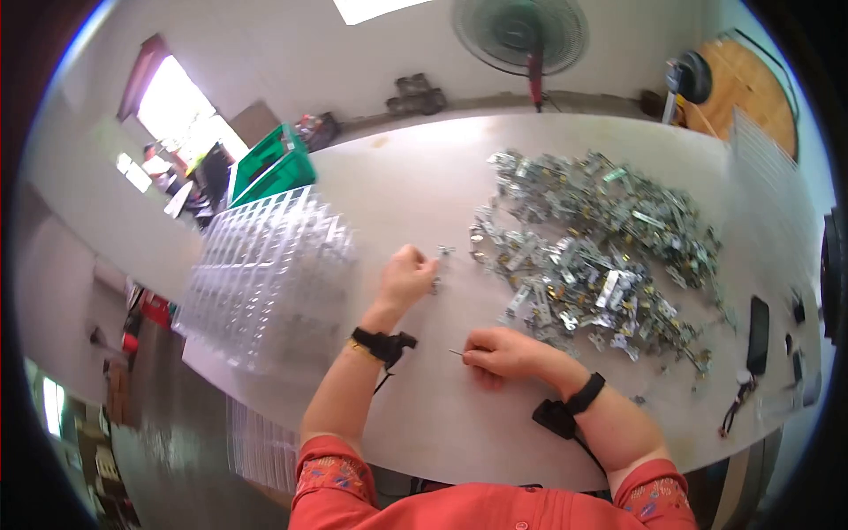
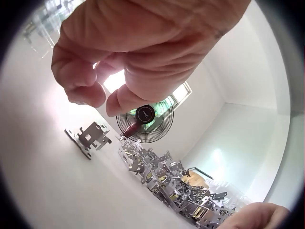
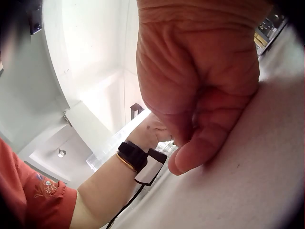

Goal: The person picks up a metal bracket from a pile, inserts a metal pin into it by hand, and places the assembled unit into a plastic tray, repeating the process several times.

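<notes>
My left hand (image 1: 408,278) hovers over the table, fingers loosely bent. In the left wrist view a gap shows between thumb and fingertips (image 2: 97,97), with nothing visible in it. Just beyond those fingertips a small silver metal bracket (image 2: 93,137) stands on the tabletop; the hand partly hides this bracket (image 1: 445,252) in the head view. Nearer my body, the right hand (image 1: 499,355) rests low at the table and pinches a thin metal pin (image 1: 455,352), whose end pokes out to the left. In the right wrist view the curled fingers (image 3: 190,155) hide the pin.
A broad heap of metal brackets (image 1: 609,283) spreads across the table's right half. Stacked clear plastic trays (image 1: 265,274) stand at left, with a green crate (image 1: 278,168) behind. A black phone (image 1: 758,336) lies at the right edge. A fan (image 1: 521,35) stands beyond the table.
</notes>
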A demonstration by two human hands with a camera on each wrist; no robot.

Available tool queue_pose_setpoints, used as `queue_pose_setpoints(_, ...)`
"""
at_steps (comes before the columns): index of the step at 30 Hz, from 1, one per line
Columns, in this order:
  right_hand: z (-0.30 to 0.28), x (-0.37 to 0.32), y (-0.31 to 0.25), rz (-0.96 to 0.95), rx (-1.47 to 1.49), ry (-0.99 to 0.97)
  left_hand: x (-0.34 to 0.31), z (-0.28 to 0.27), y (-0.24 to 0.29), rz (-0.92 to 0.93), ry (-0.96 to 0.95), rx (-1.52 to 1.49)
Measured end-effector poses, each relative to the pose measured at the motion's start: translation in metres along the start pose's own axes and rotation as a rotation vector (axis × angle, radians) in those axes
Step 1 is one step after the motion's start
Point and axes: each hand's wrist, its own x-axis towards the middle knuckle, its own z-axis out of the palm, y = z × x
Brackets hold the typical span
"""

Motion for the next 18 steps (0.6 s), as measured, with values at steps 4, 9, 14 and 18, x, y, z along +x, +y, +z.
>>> queue_pose_setpoints(4, -0.002, 0.004, 0.004, -0.003, -0.010, -0.004, 0.002, 0.012, 0.012, 0.002, -0.039, 0.151)
queue_pose_setpoints(9, -0.001, 0.003, 0.002, -0.026, -0.016, 0.000, 0.008, 0.010, 0.016, 0.048, -0.058, 0.179)
queue_pose_setpoints(14, 0.001, 0.001, 0.000, -0.005, -0.024, 0.013, -0.011, -0.018, 0.050, 0.187, 0.054, 0.135)
queue_pose_setpoints(18, 0.001, 0.001, 0.001, 0.023, 0.003, 0.013, -0.038, -0.054, 0.086, 0.298, 0.108, 0.026)
